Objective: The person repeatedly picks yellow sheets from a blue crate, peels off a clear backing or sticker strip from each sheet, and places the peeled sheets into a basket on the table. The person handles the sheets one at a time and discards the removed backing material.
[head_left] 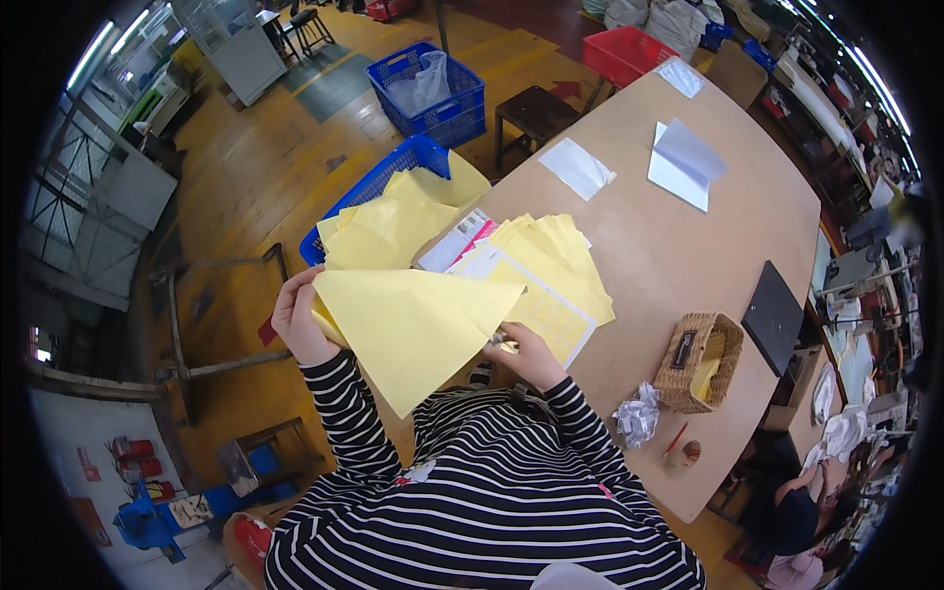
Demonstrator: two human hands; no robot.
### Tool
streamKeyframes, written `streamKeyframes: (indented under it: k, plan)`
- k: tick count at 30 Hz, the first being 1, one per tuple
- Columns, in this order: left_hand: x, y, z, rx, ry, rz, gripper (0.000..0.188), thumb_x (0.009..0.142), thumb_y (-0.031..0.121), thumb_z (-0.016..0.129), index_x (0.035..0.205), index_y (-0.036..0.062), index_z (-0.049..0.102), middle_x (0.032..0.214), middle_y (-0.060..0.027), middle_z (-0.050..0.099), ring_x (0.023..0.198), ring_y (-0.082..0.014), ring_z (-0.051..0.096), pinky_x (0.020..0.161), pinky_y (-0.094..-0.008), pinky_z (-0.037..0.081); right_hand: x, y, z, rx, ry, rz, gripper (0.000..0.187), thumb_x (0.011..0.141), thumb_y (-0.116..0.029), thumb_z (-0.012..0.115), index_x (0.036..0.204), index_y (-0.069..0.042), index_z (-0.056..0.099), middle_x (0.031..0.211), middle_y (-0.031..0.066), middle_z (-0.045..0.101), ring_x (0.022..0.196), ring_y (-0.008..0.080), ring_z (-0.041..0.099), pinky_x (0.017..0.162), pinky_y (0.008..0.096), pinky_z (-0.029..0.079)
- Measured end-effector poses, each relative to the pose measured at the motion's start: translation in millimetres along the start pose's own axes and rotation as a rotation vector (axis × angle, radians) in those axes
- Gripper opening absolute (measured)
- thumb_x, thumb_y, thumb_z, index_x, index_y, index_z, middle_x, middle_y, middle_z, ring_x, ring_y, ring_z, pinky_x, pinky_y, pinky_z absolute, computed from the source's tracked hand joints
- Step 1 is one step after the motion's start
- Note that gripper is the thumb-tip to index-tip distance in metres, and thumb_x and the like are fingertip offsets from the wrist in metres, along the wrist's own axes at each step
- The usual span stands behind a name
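A yellow sheet (408,329), cloth or paper, hangs between my hands with one corner pointing down toward my lap. My left hand (303,320) is closed on its left end, where the sheet folds over. At the sheet's right edge, my right hand (531,356) is closed around a small shiny tool (504,344), which looks like scissors, though its blades cannot be made out. More yellow sheets (565,261) lie fanned on the table just beyond, partly over a white-edged printed sheet (585,339). Another yellow heap (388,221) fills a blue basket (324,221) at the left.
On the brown table (708,265) are a wicker basket (678,369), crumpled silvery wrap (637,415), a tape roll (690,452), a black flat panel (772,317) and folded white paper (683,172). A blue crate (442,113) and a stool (536,113) stand beyond. People work at the far right.
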State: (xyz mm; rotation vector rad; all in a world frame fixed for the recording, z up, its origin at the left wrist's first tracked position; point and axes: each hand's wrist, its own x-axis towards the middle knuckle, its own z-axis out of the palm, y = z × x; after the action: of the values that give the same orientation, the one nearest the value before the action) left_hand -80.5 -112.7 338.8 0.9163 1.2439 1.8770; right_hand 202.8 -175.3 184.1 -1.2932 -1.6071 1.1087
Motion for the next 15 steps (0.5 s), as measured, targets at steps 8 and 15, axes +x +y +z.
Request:
streamKeyframes:
  k: [8,15]
  plan:
    - [6,-1,-7,0.174,0.006,0.047,0.015,0.087,-0.001,0.051,0.093,-0.0047,0.064,0.097,-0.0139,0.066,0.084,-0.0171,0.064,0.079,-0.0298,0.052,19,-49,-32,0.475,0.488,0.017,0.011,0.083,-0.006,0.066,0.087,0.004,0.062,0.075,0.0024,0.061,0.073,0.0092,0.055,0.068,0.0232,0.045]
    - [-22,19,39,0.953,-0.618,0.585,0.043,0.079,-0.002,0.056,0.122,0.0065,0.055,0.13,-0.0165,0.053,0.119,-0.0358,0.051,0.109,-0.0475,0.028,16,-105,-78,0.097,0.75,-0.082,0.009,0.081,-0.003,0.065,0.08,0.005,0.061,0.069,0.0062,0.06,0.063,0.0113,0.055,0.061,0.0254,0.044]
